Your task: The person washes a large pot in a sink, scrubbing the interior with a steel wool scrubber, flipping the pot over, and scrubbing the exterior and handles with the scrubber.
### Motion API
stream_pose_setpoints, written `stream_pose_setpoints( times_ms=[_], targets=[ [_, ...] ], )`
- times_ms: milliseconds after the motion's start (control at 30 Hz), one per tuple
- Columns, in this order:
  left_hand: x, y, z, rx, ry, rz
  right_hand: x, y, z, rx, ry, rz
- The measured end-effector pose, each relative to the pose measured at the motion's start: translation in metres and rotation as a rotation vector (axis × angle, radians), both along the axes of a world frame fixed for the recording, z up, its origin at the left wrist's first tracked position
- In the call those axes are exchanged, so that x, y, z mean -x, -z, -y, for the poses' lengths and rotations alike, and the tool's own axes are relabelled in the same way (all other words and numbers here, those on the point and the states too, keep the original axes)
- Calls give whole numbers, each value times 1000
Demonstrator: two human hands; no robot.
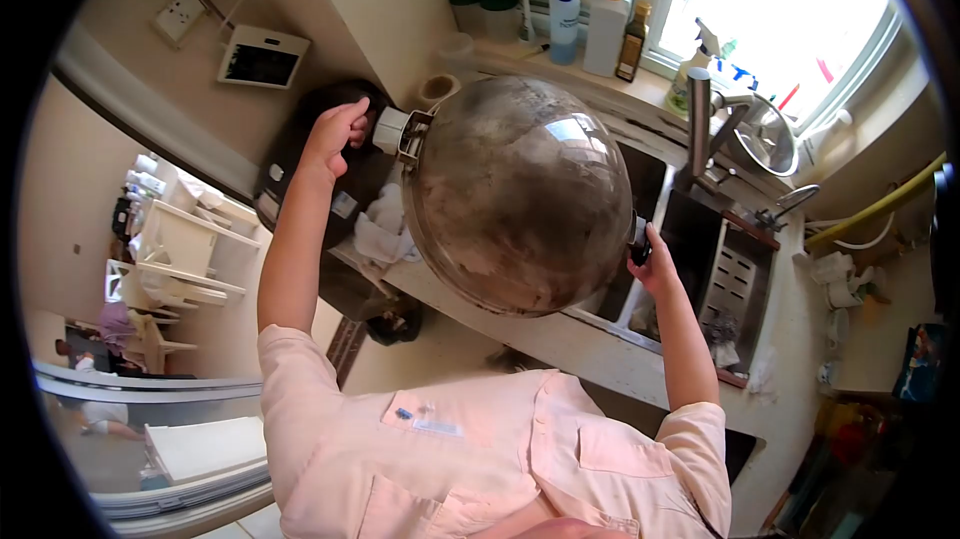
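Note:
A large wok (525, 199) with a smoke-stained, brownish metal underside is held up in front of me, its rounded bottom facing my view. My left hand (338, 136) is closed at the wok's long handle, beside its white section (390, 130); the dark grip blends into the black object behind. On the other side, my right hand (654, 259) is wrapped round the small black side handle (638, 240). Below and behind the wok lies a double sink (650, 314), partly hidden by it.
Bottles (606, 29) line the windowsill, with a spray bottle (690, 74) further right. A metal strainer (765, 137) sits by the faucet (699, 119). A black appliance (300, 179) and white bag (383, 226) are at left. A drain rack (731, 284) is at right.

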State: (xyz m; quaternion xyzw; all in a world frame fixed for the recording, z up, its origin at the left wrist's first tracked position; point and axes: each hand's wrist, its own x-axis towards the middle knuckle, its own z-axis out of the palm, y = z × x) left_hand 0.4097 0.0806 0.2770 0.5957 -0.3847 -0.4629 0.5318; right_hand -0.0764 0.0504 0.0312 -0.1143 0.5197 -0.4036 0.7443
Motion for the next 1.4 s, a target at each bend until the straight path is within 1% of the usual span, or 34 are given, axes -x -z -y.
stream_pose_setpoints(
  times_ms=[100, 167, 200, 233, 367, 400, 533, 633, 700, 733, 767, 833, 900, 933, 1033, 1100, 1133, 1167, 1200, 1233, 1300, 1333, 1400],
  targets=[
    [2, -45, -1, 9, 53, 70, -38, 17, -2, -26, -33, 60],
    [0, -66, 5, -16, 68, -32, -58, 33, -6, -51, -38, 104],
    [3, -77, 9, -43, 61, -83, -69, 23, -14, -39, -47, 160],
    [8, -86, 13, -70, 55, -133, -78, 22, -18, -43, -26, 146],
    [23, -110, 29, -126, -8, -237, -90, 49, -25, -69, -116, 175],
    [26, -114, 32, -140, -29, -254, -90, 48, -26, -79, -140, 171],
    [32, -121, 36, -181, -137, -206, -80, 19, -40, -65, -215, 155],
    [22, -112, 30, -174, -125, -128, -64, 7, -49, -70, -231, 147],
    [19, -103, 21, -244, -280, -84, -47, -1, -57, -57, -194, 158],
    [6, -91, 14, -230, -231, -64, -37, -9, -60, -76, -141, 120],
    [-12, -76, 9, -210, -179, -48, -28, -11, -62, -53, -68, 138],
    [-34, -49, 6, -317, -190, -58, -8, -26, -68, 54, -5, 127],
    [-18, -28, -2, -338, -227, -20, 10, -37, -75, 124, -13, 56],
    [-15, -13, -2, -355, -217, -32, 17, -40, -78, 107, 36, 21],
    [-2, 41, 6, -367, -157, -40, 46, -45, -89, 189, 127, -68],
    [52, 75, 18, -458, -312, 11, 63, -53, -95, 232, 207, -152],
    [58, 92, 26, -462, -229, -40, 72, -56, -97, 260, 236, -199],
    [58, 120, 30, -465, -148, -92, 82, -58, -100, 288, 263, -246],
    [16, 163, 41, -477, 73, -115, 93, -55, -101, 297, 298, -282],
    [29, 180, 46, -490, 90, -126, 103, -52, -103, 280, 329, -317],
    [55, 216, 53, -401, 150, -140, 122, -45, -105, 253, 387, -383],
    [71, 221, 55, -407, 203, -188, 132, -37, -105, 252, 422, -413],
    [104, 234, 58, -383, 217, -195, 156, -18, -108, 253, 408, -453]
  ],
)
